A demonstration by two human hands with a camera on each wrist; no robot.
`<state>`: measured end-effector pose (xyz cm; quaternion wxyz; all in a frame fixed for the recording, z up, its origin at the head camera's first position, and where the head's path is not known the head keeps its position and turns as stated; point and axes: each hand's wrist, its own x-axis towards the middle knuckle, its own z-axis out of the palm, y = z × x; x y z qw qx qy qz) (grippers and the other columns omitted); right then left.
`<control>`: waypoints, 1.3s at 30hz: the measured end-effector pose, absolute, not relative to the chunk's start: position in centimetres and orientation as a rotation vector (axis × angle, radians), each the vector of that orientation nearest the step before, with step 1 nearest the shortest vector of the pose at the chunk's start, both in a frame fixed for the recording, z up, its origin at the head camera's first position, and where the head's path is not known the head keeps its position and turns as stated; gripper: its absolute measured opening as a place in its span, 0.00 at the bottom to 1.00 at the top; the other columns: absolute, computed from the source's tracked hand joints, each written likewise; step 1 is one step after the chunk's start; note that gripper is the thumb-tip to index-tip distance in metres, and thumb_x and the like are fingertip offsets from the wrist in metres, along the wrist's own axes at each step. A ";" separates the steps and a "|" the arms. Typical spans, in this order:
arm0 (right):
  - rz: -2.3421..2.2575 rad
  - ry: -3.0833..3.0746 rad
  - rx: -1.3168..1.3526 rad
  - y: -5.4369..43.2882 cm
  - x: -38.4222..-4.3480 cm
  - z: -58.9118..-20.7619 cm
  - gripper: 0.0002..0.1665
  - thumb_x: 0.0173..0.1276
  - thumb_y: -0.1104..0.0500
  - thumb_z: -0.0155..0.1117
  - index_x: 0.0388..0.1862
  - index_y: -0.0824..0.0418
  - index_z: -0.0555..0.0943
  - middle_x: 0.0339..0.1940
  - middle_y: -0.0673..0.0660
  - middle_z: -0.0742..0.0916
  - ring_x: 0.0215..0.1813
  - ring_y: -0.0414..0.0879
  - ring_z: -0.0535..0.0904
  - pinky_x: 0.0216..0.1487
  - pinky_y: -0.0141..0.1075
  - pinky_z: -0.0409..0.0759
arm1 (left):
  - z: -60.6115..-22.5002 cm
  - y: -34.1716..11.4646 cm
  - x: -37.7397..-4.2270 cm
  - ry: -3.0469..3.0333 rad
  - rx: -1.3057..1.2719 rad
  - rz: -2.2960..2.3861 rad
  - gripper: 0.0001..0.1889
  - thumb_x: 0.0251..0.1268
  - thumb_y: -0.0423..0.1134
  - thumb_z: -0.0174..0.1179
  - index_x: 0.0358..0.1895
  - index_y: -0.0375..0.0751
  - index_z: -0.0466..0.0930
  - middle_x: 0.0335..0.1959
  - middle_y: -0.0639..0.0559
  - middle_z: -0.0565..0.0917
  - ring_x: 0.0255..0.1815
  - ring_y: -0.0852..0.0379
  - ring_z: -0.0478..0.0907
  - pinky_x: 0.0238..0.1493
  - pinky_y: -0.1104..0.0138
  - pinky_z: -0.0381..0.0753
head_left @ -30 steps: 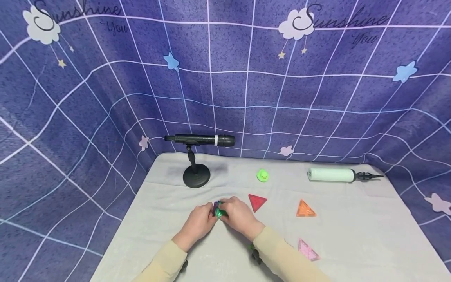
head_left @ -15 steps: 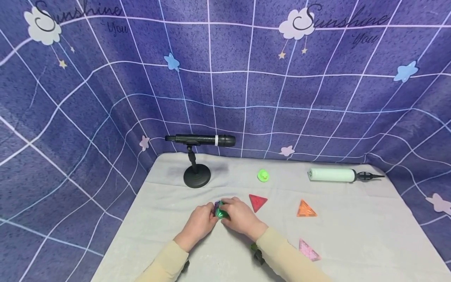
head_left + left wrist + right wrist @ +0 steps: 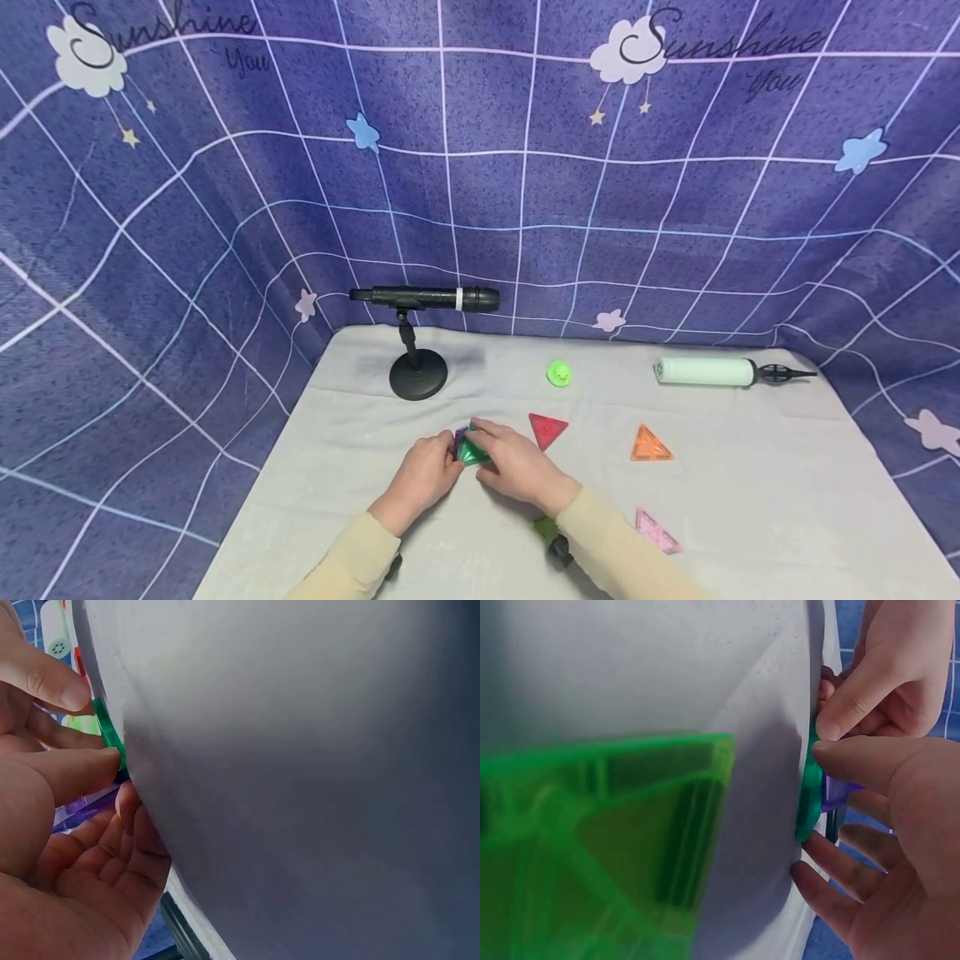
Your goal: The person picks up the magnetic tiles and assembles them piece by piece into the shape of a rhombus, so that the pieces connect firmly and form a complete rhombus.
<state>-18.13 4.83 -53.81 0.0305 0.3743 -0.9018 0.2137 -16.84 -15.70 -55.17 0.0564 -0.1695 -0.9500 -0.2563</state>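
A teal-green magnetic tile [image 3: 471,452] lies on the white table between both hands. A purple magnetic tile [image 3: 460,435] stands against its left side, and in the right wrist view the purple piece [image 3: 838,793] meets the green tile [image 3: 810,796]. My left hand [image 3: 424,473] pinches the purple tile where the two meet, thumb tip at the green edge. With thumb and fingertips at opposite sides, my right hand [image 3: 522,468] holds the green tile. In the left wrist view, the left hand [image 3: 67,847] partly hides the purple tile.
A red triangle [image 3: 547,430], an orange triangle [image 3: 651,444] and a pink triangle [image 3: 656,532] lie rightward. A light green tile [image 3: 546,527] is by the right forearm. Behind are a microphone on a stand [image 3: 417,374], a green duck [image 3: 559,373] and a hand pump [image 3: 707,372].
My right hand has shifted slightly right, so more of the green tile shows. More of the light green tile by the forearm shows too. My left hand has stayed nearly still.
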 end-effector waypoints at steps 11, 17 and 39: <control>0.650 -2.711 1.092 6.8 -18.8 -53.8 0.32 0.63 0.59 0.77 0.65 0.65 0.81 0.64 0.61 0.84 0.65 0.56 0.79 0.67 0.47 0.74 | -55.1 -15.8 -16.9 -2.898 -0.511 -0.787 0.14 0.58 0.32 0.72 0.29 0.44 0.73 0.17 0.63 0.68 0.18 0.65 0.65 0.21 0.68 0.67; 0.649 -2.699 1.034 8.4 -19.5 -54.0 0.30 0.63 0.58 0.78 0.63 0.66 0.82 0.62 0.62 0.85 0.64 0.57 0.80 0.68 0.48 0.74 | -54.9 -15.7 -16.8 -2.908 -0.496 -0.803 0.14 0.59 0.32 0.72 0.29 0.44 0.73 0.17 0.62 0.68 0.18 0.65 0.65 0.21 0.67 0.67; 0.651 -2.777 0.786 14.7 -20.1 -54.5 0.27 0.63 0.59 0.78 0.59 0.69 0.84 0.55 0.63 0.86 0.58 0.59 0.80 0.55 0.57 0.79 | -54.7 -15.7 -16.6 -2.867 -0.518 -0.797 0.15 0.58 0.30 0.71 0.28 0.44 0.71 0.16 0.62 0.67 0.18 0.65 0.64 0.21 0.67 0.66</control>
